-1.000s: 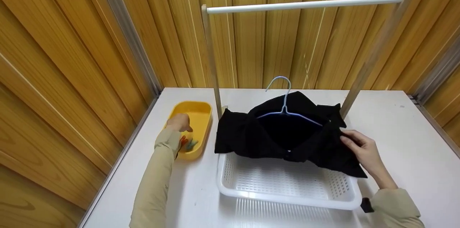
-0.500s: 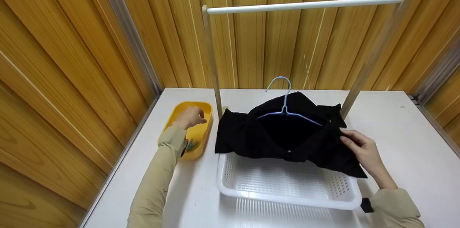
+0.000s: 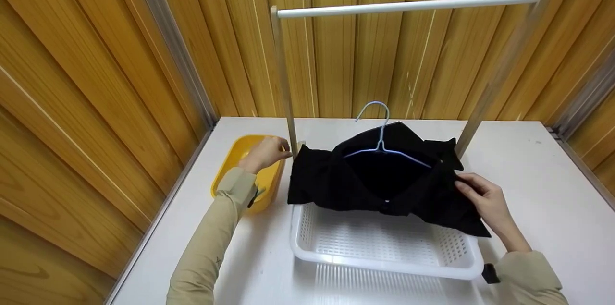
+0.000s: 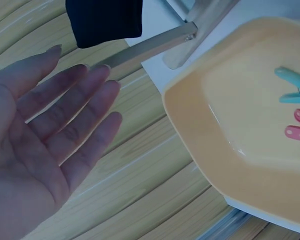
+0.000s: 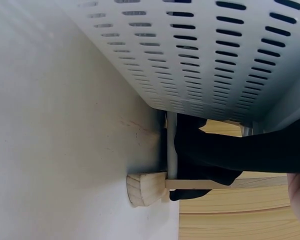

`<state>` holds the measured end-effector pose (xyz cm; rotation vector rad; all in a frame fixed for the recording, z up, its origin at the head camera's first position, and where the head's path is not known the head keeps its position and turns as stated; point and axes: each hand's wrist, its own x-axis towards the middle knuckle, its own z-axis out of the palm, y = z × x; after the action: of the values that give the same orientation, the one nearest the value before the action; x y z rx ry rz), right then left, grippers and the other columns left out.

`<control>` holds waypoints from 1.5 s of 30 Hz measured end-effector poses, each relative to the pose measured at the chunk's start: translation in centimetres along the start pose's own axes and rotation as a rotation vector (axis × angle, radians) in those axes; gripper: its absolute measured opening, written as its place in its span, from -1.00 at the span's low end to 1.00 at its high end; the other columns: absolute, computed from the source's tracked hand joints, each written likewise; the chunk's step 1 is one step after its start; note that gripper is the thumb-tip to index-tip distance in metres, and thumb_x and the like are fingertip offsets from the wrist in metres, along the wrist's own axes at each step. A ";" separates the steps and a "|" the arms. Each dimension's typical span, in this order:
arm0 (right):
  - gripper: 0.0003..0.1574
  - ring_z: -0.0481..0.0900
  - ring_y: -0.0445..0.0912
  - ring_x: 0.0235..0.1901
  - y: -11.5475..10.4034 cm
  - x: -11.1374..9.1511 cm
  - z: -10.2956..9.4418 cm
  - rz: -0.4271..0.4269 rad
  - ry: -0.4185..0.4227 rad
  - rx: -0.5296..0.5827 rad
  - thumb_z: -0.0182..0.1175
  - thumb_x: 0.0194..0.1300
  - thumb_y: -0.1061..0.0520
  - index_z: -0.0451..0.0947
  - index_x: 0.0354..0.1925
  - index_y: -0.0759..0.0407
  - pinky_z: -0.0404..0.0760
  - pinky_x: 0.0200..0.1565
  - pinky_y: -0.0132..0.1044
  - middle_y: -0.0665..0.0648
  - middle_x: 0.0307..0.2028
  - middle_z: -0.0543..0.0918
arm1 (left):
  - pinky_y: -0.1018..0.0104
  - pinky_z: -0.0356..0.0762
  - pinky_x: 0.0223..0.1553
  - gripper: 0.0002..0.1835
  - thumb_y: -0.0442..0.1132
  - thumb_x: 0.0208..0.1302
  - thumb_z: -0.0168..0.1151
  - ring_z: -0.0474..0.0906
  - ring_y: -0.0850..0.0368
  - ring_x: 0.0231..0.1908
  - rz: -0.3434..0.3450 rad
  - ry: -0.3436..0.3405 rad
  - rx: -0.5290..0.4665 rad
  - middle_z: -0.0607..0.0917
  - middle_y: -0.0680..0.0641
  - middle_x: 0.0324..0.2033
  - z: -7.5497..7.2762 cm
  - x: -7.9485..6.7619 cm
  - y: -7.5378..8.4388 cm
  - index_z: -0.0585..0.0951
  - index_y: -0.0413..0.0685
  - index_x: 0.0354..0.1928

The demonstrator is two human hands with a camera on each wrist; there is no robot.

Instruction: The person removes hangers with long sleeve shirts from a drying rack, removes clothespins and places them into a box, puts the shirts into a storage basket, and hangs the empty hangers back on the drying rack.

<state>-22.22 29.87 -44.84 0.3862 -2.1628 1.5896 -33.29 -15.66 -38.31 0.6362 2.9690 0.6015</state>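
Note:
A black shirt [image 3: 312, 177] with a blue wire hanger [image 3: 406, 156] in its neck opening lies over the back of a white perforated basket [image 3: 384, 266]. My right hand [image 3: 490, 204] pinches the shirt's right edge between thumb and fingers; in the right wrist view only a bit of that hand shows at the edge. My left hand [image 3: 265, 152] is above the yellow tray [image 3: 244, 141], its fingertips close to the shirt's left sleeve. From the left wrist its palm is bare, with the fingers relaxed and apart. A teal clothespin [image 4: 295, 82] and a pink clothespin [image 4: 299, 131] lie in the tray.
Behind the basket stands a rack with a white rail [image 3: 408, 6] on wooden posts [image 3: 502, 72]. Wood-patterned walls [image 3: 336, 65] close off the back and sides of the white table [image 3: 552, 189].
My left hand has moved right and away across the yellow tray toward the shirt's left sleeve, its fingers opening out. My right hand, the shirt and the hanger have stayed put.

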 end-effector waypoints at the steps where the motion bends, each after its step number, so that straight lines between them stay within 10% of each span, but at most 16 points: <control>1: -0.79 0.52 -0.27 -0.24 0.0 0.0 0.0 -0.002 0.002 0.007 0.08 0.11 0.55 0.49 -0.22 0.55 0.41 -0.22 -0.52 0.06 -0.26 0.63 | 0.26 0.42 -0.39 -0.85 -0.22 0.20 0.19 0.46 0.13 -0.42 0.012 0.000 -0.014 0.61 -0.02 -0.40 0.0 0.1 0.1 0.65 -0.15 -0.30; 20: -0.83 0.53 -0.27 -0.26 -0.3 0.0 0.0 0.005 -0.008 -0.011 0.08 0.13 0.54 0.49 -0.24 0.54 0.41 -0.23 -0.52 0.05 -0.29 0.63 | 0.41 0.39 -0.36 -0.76 -0.05 0.27 0.10 0.40 0.27 -0.45 0.362 0.124 -0.089 0.52 0.12 -0.48 2.5 -0.4 2.4 0.60 -0.06 -0.36; 32: -0.80 0.52 -0.28 -0.21 -0.1 0.0 -0.1 -0.004 -0.009 -0.017 0.08 0.14 0.53 0.50 -0.22 0.51 0.40 -0.19 -0.51 0.18 -0.24 0.62 | 0.37 0.36 -0.12 -0.54 0.04 0.21 0.14 0.46 0.19 -0.18 0.384 0.115 -0.192 0.58 -0.04 -0.16 4.6 -1.2 3.6 0.51 -0.19 -0.02; 45: -0.83 0.53 -0.27 -0.28 0.0 -0.1 -0.2 -0.018 -0.030 -0.001 0.07 0.16 0.52 0.49 -0.22 0.53 0.42 -0.25 -0.52 0.06 -0.27 0.63 | 0.39 0.41 -0.24 -0.78 -0.16 0.21 0.17 0.49 0.22 -0.33 0.469 0.172 -0.222 0.61 0.01 -0.35 6.2 -1.1 3.5 0.57 -0.19 -0.26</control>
<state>-22.12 30.02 -44.85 0.4308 -2.1769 1.5824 -30.17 -10.90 -42.79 1.3288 2.8409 1.0441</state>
